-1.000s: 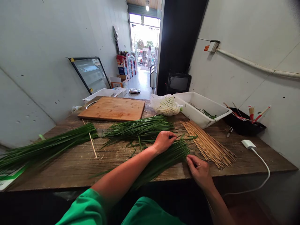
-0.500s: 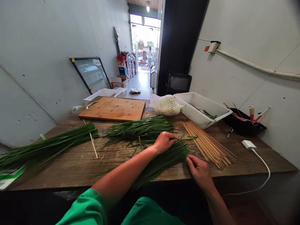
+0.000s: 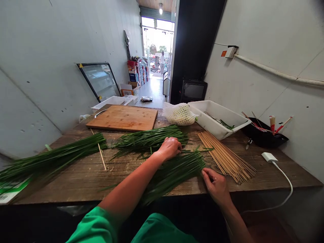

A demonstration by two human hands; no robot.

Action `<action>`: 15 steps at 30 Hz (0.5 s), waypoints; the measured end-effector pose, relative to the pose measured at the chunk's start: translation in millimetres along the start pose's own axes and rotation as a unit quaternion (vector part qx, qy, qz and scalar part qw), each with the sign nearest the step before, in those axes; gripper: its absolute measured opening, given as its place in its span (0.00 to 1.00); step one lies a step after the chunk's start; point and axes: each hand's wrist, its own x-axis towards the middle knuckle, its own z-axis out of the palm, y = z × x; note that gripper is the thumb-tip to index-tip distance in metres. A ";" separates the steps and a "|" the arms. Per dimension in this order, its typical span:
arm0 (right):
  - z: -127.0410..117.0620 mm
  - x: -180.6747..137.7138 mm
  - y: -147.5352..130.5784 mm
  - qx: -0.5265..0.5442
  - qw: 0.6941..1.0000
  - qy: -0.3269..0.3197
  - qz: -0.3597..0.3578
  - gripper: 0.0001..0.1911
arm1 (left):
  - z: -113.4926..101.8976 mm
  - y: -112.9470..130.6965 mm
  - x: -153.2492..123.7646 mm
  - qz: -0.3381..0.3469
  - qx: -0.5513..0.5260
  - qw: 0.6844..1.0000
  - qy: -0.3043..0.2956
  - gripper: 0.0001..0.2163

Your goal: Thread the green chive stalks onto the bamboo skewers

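Observation:
My left hand (image 3: 169, 147) rests, fingers curled, between two heaps of green chives: the near bundle (image 3: 172, 172) in front of me and the middle pile (image 3: 149, 139) behind it. Its fingertips touch loose leaves; whether it grips any is unclear. At the cut end of the near bundle my right hand (image 3: 215, 185) pinches the chive ends, close to the table's front edge. A fan of bamboo skewers (image 3: 225, 157) lies just right of both hands.
A third chive heap (image 3: 50, 160) and a single skewer (image 3: 101, 155) lie left. Behind are a wooden cutting board (image 3: 124, 118), a white mesh bag (image 3: 178, 114), a white tub (image 3: 217, 118) and a black tray (image 3: 263, 133) of sticks. A white charger (image 3: 268, 157) lies right. A person stands far off in the doorway.
My left hand has slid left and slightly away, off the near bundle's tip toward the middle pile. My right hand has stayed at the bundle's end.

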 end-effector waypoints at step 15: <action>1.0 -0.8 2.3 -0.010 1.000 -0.003 0.001 0.14 | 14.9 10.5 3.5 -0.075 -0.146 0.986 0.030 0.08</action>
